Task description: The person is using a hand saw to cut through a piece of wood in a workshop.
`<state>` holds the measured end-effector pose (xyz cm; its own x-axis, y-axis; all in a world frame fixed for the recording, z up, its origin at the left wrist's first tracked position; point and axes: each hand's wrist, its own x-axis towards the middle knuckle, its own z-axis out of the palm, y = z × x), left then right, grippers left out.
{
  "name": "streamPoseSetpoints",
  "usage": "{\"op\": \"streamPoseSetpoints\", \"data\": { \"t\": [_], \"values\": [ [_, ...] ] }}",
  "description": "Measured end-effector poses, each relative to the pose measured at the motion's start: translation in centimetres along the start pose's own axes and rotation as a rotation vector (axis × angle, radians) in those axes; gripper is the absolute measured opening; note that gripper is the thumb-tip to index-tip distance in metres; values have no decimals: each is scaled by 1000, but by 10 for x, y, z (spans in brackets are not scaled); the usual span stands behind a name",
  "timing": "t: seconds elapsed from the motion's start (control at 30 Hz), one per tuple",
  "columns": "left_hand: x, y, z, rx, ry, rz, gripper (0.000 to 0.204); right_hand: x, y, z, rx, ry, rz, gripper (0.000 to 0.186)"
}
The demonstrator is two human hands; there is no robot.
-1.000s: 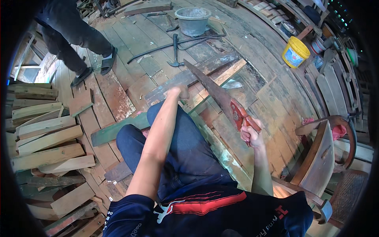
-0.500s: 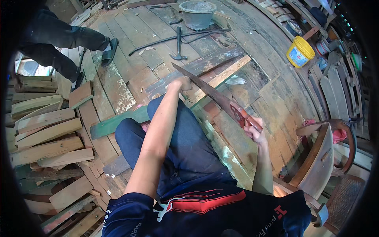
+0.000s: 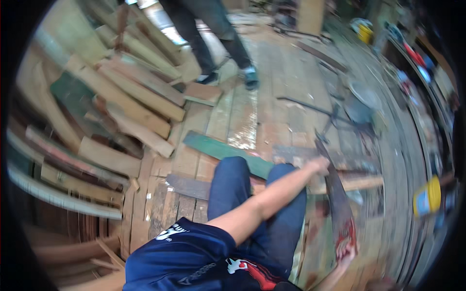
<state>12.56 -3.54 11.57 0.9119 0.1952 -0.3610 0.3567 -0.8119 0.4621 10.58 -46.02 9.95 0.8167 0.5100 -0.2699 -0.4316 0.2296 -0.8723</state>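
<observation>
My right hand (image 3: 345, 251) is closed round the reddish handle of a hand saw (image 3: 336, 194). The saw's long, rusty blade points away from me, and its far end passes close beside my left hand (image 3: 319, 166). That hand is by the near end of a pale wooden strip (image 3: 366, 183) and a dark, weathered plank (image 3: 361, 164). Motion blur smears its fingers, so their grip does not show. A green board (image 3: 225, 153) lies just beyond my knees.
Stacked timber offcuts (image 3: 138, 89) crowd the left side. Another person's legs (image 3: 228, 39) stand at the far side. A hammer (image 3: 331, 123), a grey bucket (image 3: 360, 104) and a metal bar (image 3: 303, 104) lie beyond the saw. At right stands a yellow bucket (image 3: 428, 195).
The whole view has swung left, so my hands and the saw now appear farther right and the timber pile fills more of the picture. My right hand still grips the saw.
</observation>
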Motion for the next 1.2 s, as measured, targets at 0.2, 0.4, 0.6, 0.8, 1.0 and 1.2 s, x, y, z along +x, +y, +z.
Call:
{"op": "streamPoseSetpoints", "data": {
  "t": [0.2,0.4,0.6,0.8,1.0,1.2],
  "values": [
    [-6,25,11,-37,354,50,65,-10,-31,22,-169,-17,52,19],
    [3,31,16,90,187,81,39,-6,-46,42,-313,-27,34,18],
    [-8,38,4,39,131,116,42,-11,-52,47,-371,2,15,18],
    [-17,40,-6,9,77,86,57,-14,-56,54,-408,5,-4,17],
    [-12,36,-10,29,56,140,59,-14,-58,62,-435,19,-33,17],
    [-2,26,6,-26,111,198,59,-11,-56,73,-454,36,-53,16]
  ]
}}
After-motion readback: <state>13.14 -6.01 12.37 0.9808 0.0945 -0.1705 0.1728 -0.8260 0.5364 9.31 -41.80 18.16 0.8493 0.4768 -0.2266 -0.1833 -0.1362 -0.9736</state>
